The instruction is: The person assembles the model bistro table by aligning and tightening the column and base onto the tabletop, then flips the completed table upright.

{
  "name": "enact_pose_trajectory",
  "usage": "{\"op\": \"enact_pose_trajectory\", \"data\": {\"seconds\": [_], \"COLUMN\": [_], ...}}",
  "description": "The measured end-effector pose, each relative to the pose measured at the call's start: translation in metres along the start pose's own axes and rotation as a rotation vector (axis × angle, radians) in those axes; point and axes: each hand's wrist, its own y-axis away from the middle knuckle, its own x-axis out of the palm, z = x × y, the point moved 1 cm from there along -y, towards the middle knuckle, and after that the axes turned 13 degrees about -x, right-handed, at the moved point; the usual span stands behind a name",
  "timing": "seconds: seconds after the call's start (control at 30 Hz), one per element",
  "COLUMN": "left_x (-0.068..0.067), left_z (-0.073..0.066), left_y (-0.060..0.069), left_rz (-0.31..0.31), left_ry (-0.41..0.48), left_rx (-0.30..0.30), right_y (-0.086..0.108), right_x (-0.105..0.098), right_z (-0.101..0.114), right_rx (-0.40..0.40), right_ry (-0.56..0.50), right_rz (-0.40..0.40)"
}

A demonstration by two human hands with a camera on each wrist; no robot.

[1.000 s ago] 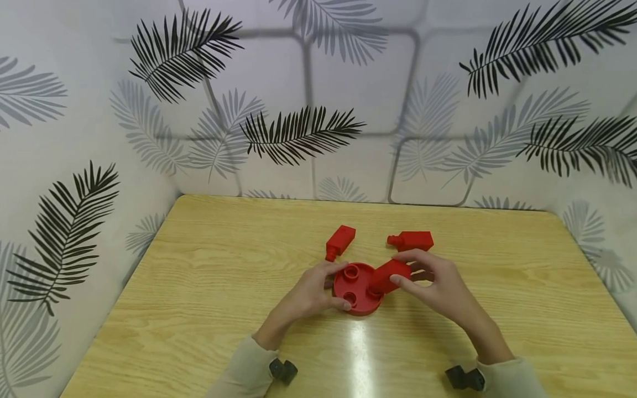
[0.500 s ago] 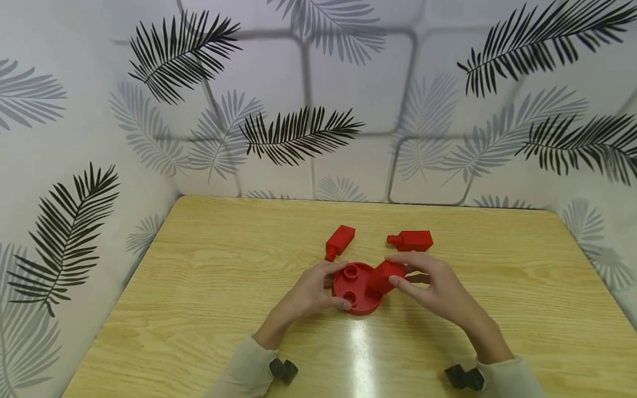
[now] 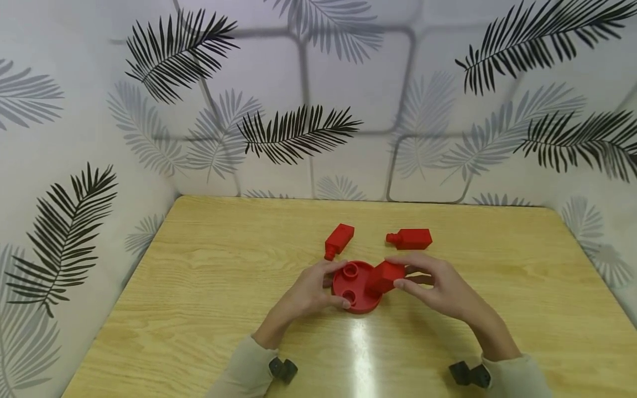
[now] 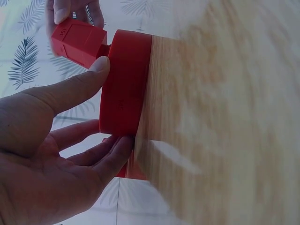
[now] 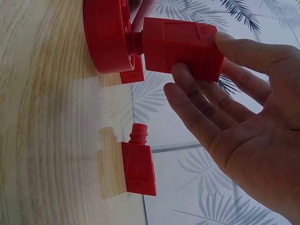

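Left hand: the hand [image 3: 306, 290] is curling partway closed about the round dish, its thumb pressing the near side of the rim and its fingers bracing the far side.
Right hand: the hand [image 3: 443, 282] is pinching the held block between thumb and fingers, its grip standing only as wide as the block.
Round dish: the red dish [image 3: 357, 286] is lying flat on the bench between the two hands, its open side facing up.
Ring sockets: two raised rings, a far socket [image 3: 350, 270] and a near socket [image 3: 349, 298], are showing on the dish's left half.
Held block: the red bottle-shaped block [image 3: 387, 275] is leaning over the dish's right side, its narrow neck pointing down inside the rim; the neck's tip is hiding from view, so its seating cannot be told.
Left lying block: a matching red block [image 3: 340, 237] is resting on its side just beyond the dish, its neck facing the dish.
Right lying block: another red block [image 3: 416, 239] is resting on its side beyond the right hand, its neck pointing left.
Bench: the wood-grained bench [image 3: 209, 276] is carrying everything, a bright reflection streaking its near part.
Backdrop: a pale, leaf-patterned wall covering [image 3: 348, 83] is standing behind.
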Motion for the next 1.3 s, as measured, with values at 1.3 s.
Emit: {"op": "enact_pose_trajectory", "data": {"seconds": [1.3], "left_x": [-0.001], "left_z": [-0.002], "left_y": [0.000], "left_rz": [-0.005], "left_ry": [0.013], "left_rx": [0.017], "right_y": [-0.004], "right_x": [0.009], "right_z": [-0.002], "right_rx": [0.007], "right_ry": [0.042], "right_rz": [-0.065]}}
